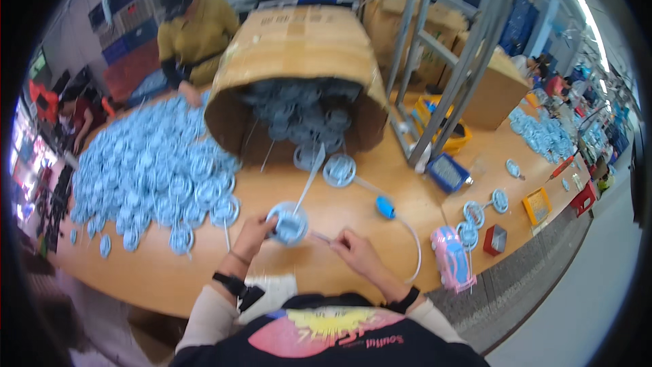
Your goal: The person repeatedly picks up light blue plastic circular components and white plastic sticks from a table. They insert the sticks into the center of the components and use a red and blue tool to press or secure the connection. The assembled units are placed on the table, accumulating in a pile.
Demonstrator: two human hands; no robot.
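My left hand is closed on the edge of a round light-blue plastic part, held just above the wooden table. A pale, thin stem rises from that part toward the box opening. Just to its right, my right hand pinches a slim, blurred tool whose tip points at the part's right edge. Its exact kind does not show. Another round blue part lies beyond, near the box mouth.
A big cardboard box lies on its side, full of blue parts. Left of it spreads a large pile; a co-worker reaches there. Rightward are a blue device on a white cable, a pink toy car and a metal frame.
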